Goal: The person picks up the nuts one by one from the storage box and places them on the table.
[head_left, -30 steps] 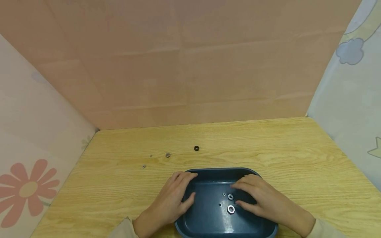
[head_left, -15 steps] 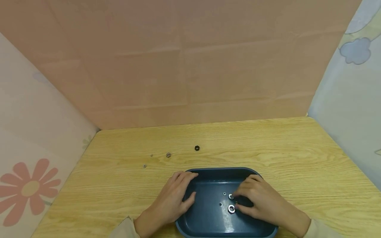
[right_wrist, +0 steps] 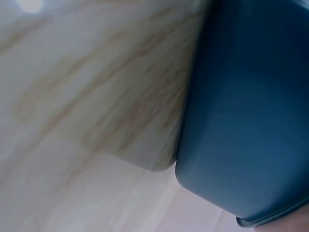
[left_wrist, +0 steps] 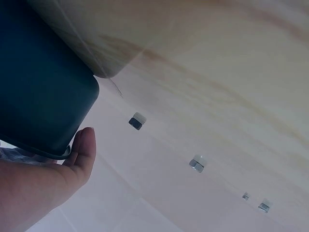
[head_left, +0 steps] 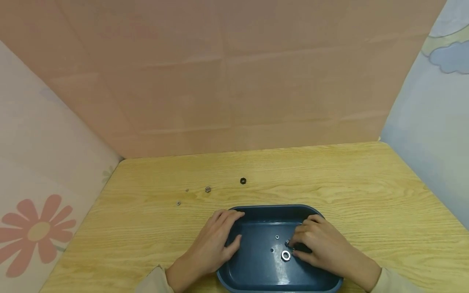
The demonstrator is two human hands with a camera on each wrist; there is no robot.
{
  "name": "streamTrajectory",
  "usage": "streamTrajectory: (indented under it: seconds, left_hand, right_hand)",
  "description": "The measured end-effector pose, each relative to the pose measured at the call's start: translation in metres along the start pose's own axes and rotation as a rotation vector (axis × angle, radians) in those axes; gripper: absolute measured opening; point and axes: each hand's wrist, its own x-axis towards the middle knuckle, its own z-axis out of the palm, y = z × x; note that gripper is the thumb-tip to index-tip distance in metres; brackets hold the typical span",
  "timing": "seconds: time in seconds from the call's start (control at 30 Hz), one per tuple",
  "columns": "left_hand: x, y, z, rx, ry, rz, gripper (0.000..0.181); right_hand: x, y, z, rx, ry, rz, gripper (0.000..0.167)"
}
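A blue tray point(head_left: 275, 206) stands at the table's front edge with several metal nuts in it. My left hand point(head_left: 209, 246) grips its left rim, thumb inside; in the left wrist view, fingers point(left_wrist: 86, 147) lie along the outer wall. Inside the tray, my right hand point(head_left: 322, 242) has curled fingers and a lowered thumb, its fingertips at a tilted nut point(head_left: 287, 243). A tiny piece by the thumb tip is mostly hidden. A large silver nut point(head_left: 286, 255), a small nut point(head_left: 277, 237) and a tiny dark nut point(head_left: 272, 250) lie close by.
Beyond the tray, a black nut point(head_left: 243, 181), a silver nut point(head_left: 208, 189) and two smaller nuts, one a small silver nut point(head_left: 178, 203), lie on the wooden table point(head_left: 329, 175). A brown panel point(head_left: 227, 81) closes the back; patterned panels stand at both sides.
My right fingers have curled in towards the thumb, down at the medium nut, which has tipped and shifted slightly right. The left hand stays on the rim. The head view has shifted slightly.
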Motion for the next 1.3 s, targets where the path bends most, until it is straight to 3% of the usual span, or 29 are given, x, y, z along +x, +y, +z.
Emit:
streamTrajectory:
  seconds: [0.33,1.3]
  left_hand:
    - [-0.0002,0.0006,-0.0002,-0.028,0.012,0.005,0.049]
    - [-0.001,0.0006,0.0,-0.011,0.009,-0.002,0.048]
  right_hand:
    - [0.0025,-0.0004,-0.0004,0.044,-0.057,0.046,0.012]
    - [0.0029,-0.0004,0.0005,0.034,-0.034,0.041,0.01]
